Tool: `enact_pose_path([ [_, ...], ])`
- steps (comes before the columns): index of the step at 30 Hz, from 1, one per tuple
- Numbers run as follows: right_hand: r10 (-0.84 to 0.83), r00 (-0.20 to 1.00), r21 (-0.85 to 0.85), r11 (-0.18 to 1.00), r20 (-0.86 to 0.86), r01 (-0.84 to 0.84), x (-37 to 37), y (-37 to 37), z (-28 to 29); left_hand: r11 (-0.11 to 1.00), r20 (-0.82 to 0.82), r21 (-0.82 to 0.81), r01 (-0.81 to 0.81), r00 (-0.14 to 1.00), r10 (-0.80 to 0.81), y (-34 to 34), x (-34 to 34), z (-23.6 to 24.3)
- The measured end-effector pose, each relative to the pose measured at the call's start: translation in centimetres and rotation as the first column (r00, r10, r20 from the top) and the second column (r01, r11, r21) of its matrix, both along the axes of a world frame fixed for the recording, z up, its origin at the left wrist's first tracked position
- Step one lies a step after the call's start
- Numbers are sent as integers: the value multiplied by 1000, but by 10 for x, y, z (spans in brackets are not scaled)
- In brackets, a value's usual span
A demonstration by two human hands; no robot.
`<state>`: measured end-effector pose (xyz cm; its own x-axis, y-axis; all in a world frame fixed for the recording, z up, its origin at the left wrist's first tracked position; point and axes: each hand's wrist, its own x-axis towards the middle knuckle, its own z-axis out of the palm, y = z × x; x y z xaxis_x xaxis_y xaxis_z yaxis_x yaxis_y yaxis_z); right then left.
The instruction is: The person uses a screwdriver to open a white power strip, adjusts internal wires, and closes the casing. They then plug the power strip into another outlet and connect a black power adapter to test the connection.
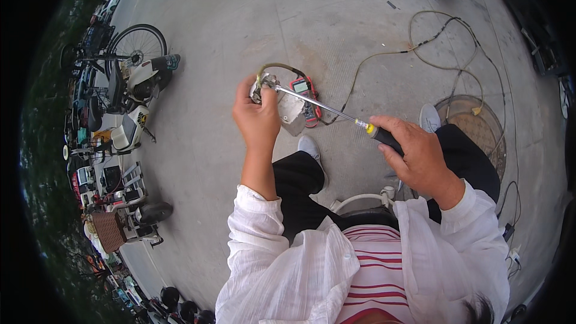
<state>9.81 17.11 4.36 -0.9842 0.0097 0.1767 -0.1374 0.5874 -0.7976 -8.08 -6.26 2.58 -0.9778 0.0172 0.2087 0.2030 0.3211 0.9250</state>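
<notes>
Screwdriver (pixel 365 125) gripped in right hand (pixel 415 153); left hand (pixel 259 117) pinching small fitting (pixel 268 80); multimeter (pixel 310 114) behind, partly hidden; cable (pixel 410 50) looped on concrete (pixel 228 24).

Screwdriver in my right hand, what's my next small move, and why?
Probably check that the screwdriver is seated before turning: the right hand grips its handle, its tip meets or nears the small metallic part in the left hand, and their contact is hard to make out.

diffuse daylight | faint shadows | fisheye bending | black corners
</notes>
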Motion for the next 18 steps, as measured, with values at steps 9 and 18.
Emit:
enact_pose_path([
  [9, -63, 989, 57, 996, -134, 71, 0, -6, -1, 983, -80, -179, -38, 997, 24, 12, 8, 1],
  [18, -55, 988, 66, 996, -148, 65, -1, -7, 0, 981, -83, -185, -58, 996, 43, 14, 10, 1],
])
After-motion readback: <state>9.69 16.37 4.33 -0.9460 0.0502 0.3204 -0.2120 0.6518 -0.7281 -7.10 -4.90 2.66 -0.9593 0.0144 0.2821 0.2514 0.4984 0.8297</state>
